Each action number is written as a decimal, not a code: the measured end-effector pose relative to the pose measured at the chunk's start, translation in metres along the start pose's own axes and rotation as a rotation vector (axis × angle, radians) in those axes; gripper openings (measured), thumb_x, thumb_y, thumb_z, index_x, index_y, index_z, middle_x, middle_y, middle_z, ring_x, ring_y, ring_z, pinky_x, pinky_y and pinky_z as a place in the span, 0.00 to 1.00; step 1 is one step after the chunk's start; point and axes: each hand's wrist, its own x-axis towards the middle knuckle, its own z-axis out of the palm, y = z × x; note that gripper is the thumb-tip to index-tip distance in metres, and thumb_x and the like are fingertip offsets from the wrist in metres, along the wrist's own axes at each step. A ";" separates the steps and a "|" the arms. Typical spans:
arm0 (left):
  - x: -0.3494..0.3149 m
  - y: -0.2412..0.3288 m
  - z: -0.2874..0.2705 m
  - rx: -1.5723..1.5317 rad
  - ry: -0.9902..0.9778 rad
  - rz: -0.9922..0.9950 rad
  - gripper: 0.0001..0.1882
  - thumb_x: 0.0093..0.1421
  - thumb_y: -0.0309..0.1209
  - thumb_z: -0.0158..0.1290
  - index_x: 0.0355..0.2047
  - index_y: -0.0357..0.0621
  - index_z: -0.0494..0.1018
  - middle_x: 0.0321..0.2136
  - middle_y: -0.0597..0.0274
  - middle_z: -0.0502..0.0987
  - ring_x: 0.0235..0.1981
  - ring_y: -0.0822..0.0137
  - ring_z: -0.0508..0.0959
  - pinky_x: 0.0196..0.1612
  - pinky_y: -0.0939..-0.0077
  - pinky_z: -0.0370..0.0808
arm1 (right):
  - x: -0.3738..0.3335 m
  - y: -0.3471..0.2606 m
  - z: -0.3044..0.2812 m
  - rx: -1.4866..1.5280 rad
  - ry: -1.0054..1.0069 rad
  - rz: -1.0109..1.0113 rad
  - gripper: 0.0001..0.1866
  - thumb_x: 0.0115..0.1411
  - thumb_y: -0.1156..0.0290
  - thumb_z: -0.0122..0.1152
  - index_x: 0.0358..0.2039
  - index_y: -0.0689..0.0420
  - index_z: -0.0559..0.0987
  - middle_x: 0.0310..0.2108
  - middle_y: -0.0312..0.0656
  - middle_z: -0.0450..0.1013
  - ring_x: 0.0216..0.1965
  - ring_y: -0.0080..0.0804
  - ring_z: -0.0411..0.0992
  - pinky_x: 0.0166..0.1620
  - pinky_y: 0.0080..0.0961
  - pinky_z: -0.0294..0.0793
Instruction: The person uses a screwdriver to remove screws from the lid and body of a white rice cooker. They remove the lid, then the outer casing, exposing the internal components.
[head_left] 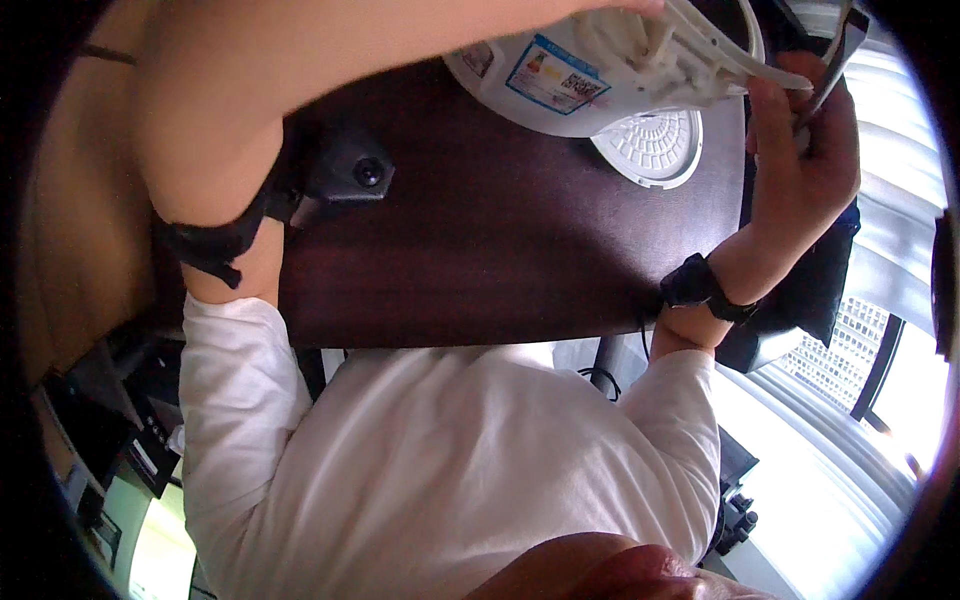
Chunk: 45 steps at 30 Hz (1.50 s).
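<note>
A white, rounded plastic appliance [545, 85] with a blue-edged label is tilted at the top of the view, its inner parts showing. I cannot make out its exact kind. My left arm reaches over the table to it. Only a bit of my left hand [642, 5] shows, its fingers closed over the appliance's upper part, the rest beyond the edge. At the appliance's right end my right hand [815, 150] is closed around a slim grey tool [832, 78] with a dark end. Its fingers also touch a white curved strip [765, 70] on the appliance.
Below the appliance, a round white ribbed cover [655, 150] lies on the dark wooden table [480, 240]. A black device with a round lens [355, 172] sits near my left forearm. Black bands circle both arms. A black bag-like item [825, 270] and a curtained window [880, 350] are at the right.
</note>
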 end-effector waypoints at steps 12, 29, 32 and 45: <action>0.010 -0.006 0.012 0.007 0.042 0.011 0.13 0.56 0.28 0.59 0.40 0.36 0.75 0.37 0.49 0.78 0.36 0.56 0.80 0.39 0.66 0.76 | -0.003 0.008 0.014 0.103 0.207 -0.130 0.23 0.51 0.75 0.75 0.46 0.59 0.75 0.29 0.36 0.77 0.29 0.15 0.72 0.32 0.10 0.69; 0.029 -0.006 0.037 0.142 0.483 0.041 0.17 0.55 0.29 0.60 0.45 0.39 0.73 0.44 0.49 0.77 0.41 0.54 0.79 0.41 0.64 0.76 | -0.003 0.011 0.010 0.161 0.302 -0.086 0.19 0.59 0.78 0.64 0.45 0.60 0.65 0.27 0.40 0.71 0.20 0.20 0.70 0.23 0.15 0.70; 0.045 0.011 0.054 0.202 0.740 0.047 0.18 0.55 0.29 0.60 0.46 0.40 0.72 0.45 0.48 0.77 0.42 0.54 0.79 0.42 0.63 0.76 | -0.009 0.006 0.003 0.311 0.287 0.038 0.17 0.61 0.77 0.61 0.46 0.60 0.65 0.26 0.40 0.71 0.19 0.21 0.70 0.23 0.16 0.70; 0.036 0.023 0.124 -0.004 0.422 0.428 0.50 0.53 0.21 0.60 0.69 0.34 0.40 0.49 0.27 0.67 0.36 0.47 0.81 0.37 0.65 0.81 | -0.001 0.047 -0.035 0.031 0.223 0.003 0.18 0.62 0.76 0.55 0.53 0.62 0.71 0.41 0.37 0.73 0.36 0.21 0.71 0.40 0.20 0.72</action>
